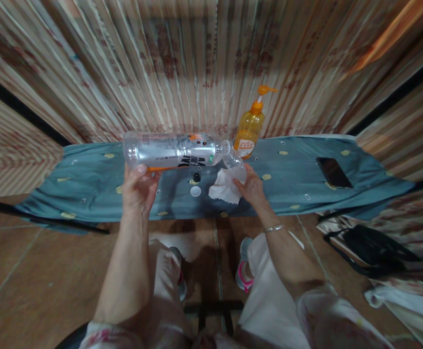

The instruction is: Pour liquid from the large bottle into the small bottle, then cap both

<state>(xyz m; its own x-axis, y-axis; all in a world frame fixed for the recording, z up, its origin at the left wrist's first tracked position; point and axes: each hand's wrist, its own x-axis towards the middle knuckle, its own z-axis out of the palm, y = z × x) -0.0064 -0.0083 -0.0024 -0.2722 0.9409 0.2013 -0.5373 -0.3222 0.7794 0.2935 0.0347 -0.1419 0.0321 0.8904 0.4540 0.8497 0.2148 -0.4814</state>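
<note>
My left hand (138, 186) grips the base end of a large clear plastic bottle (171, 151) from below. The bottle lies nearly level in the air, and its neck points right. A little orange shows along its underside. My right hand (252, 188) is closed on a small clear container (235, 165) and a crumpled white tissue (226, 186). The bottle's mouth is at the container's top; whether they touch I cannot tell. Below the bottle, a small black cap (196, 177) and a white round lid (195, 191) lie on the teal cloth (287, 167).
An orange pump bottle (250, 128) stands behind my right hand. A dark phone (333, 172) lies at the right on the cloth. Striped curtains (197, 58) hang behind and at both sides. A black bag (375, 249) sits at the lower right.
</note>
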